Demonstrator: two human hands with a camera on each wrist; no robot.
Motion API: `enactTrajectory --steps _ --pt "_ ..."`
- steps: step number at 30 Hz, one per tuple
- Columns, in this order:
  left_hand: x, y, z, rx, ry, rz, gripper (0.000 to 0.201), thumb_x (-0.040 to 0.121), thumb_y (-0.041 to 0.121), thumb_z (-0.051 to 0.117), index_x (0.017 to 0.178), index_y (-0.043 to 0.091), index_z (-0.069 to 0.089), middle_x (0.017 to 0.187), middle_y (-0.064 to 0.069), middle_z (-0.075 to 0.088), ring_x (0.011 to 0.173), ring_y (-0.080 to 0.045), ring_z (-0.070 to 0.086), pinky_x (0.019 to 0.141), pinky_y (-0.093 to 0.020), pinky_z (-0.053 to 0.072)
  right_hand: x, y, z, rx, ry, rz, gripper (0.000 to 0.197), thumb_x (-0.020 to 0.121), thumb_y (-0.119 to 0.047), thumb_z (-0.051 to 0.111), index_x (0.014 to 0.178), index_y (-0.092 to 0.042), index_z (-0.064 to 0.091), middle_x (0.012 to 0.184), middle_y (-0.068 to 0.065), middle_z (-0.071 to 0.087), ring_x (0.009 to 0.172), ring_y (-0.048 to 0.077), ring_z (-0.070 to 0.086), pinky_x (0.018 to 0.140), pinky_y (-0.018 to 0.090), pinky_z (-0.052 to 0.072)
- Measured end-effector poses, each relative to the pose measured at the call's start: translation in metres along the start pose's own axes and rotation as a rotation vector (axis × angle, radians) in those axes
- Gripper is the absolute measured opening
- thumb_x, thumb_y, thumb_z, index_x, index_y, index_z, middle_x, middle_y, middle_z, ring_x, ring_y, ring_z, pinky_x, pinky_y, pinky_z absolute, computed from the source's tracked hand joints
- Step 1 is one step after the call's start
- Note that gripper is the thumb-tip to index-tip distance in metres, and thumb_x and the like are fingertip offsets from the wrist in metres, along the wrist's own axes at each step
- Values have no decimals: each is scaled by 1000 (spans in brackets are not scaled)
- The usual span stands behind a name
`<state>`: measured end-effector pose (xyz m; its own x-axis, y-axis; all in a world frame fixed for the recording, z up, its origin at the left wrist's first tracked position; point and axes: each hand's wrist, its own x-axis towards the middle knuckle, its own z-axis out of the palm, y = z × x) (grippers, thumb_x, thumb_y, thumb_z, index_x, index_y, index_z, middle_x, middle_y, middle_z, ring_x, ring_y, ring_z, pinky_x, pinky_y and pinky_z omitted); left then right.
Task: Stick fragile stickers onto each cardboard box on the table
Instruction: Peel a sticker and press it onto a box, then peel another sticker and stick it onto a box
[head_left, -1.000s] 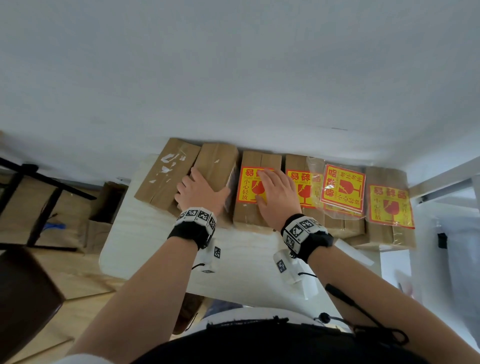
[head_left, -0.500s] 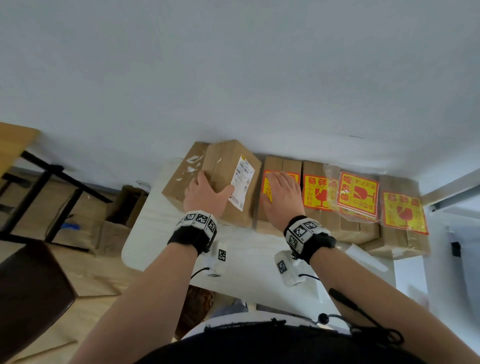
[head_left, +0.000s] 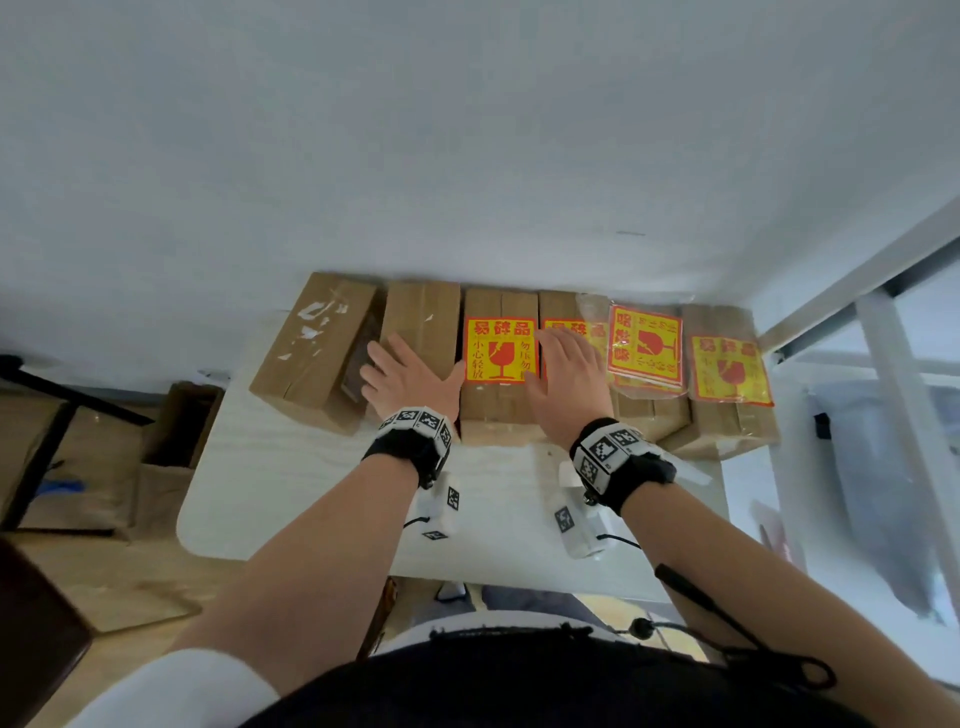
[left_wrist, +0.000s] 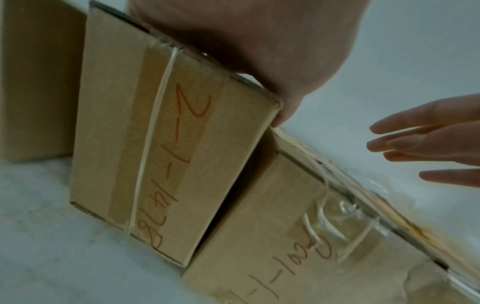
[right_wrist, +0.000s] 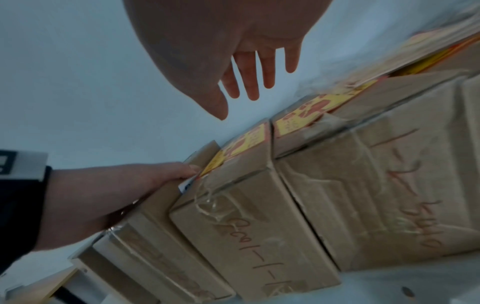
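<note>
Against the wall, five cardboard boxes sit side by side along the far edge of the table (head_left: 311, 499). Left hand (head_left: 410, 376) lies flat on the second box (head_left: 423, 322), fingers spread over its near top, thumb at the edge beside the third box (head_left: 498, 410); no clear grip, more a press to steady it. Right hand (head_left: 569, 382) is above the fourth box (head_left: 558, 306), fingers straight and loosely apart, holding nothing; right wrist view shows it clear of the tops.

Stickers: third box, fourth box and fifth box (head_left: 737, 421) already carry yellow-red fragile labels. Second box and the tilted first box (head_left: 311, 353) are bare. Sticker bag (head_left: 644, 338) lies over the fourth box, just right of the right hand.

Step in hand, as I judge it: fetch the next sticker for the second box. To do it well:
- keep the left palm pressing so the box stays put
- send the right hand to the bag, take one sticker only
- lay it on the flat top, away from the tape seam
- smooth from the middle outward to avoid bubbles

First box has torn white label residue; pick a clean patch there.
</note>
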<state>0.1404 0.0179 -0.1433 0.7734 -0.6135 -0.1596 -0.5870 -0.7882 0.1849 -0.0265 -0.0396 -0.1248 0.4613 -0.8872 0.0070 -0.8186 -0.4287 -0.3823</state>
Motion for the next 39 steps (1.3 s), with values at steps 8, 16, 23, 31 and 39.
enactTrajectory --steps 8,16,23,31,39 --pt "-3 12 10 18 -8 56 94 88 72 42 151 4 22 155 -25 23 139 -43 29 115 -52 25 -3 23 -1 68 44 31 50 93 -26 55 140 -12 45 144 6 49 139 27 36 118 46 25" --pt "-10 87 -10 -164 -33 395 60 94 56 46 136 13 47 142 -10 48 137 -32 34 112 -45 29 9 65 -30 176 240 127 44 90 -22 59 132 -11 50 130 7 57 124 28 49 107 46 38" --pt "-22 140 0 -511 -420 386 42 92 43 60 122 14 61 110 0 67 96 -17 62 81 -29 48 12 130 -59 260 339 584 41 95 -20 53 133 -8 48 133 13 54 125 32 47 107 45 37" --pt "-24 177 22 -537 -600 298 29 84 35 73 104 15 63 96 -2 72 86 -20 71 81 -42 60 2 163 -49 266 237 754 55 90 -20 54 142 -13 41 149 11 41 139 31 30 114 49 24" --pt "-23 193 29 -541 -622 314 23 87 27 74 103 12 68 99 -1 74 81 -16 71 63 -24 58 9 170 -40 341 304 667 38 98 -35 51 132 -19 52 115 3 66 111 24 54 94 41 46"
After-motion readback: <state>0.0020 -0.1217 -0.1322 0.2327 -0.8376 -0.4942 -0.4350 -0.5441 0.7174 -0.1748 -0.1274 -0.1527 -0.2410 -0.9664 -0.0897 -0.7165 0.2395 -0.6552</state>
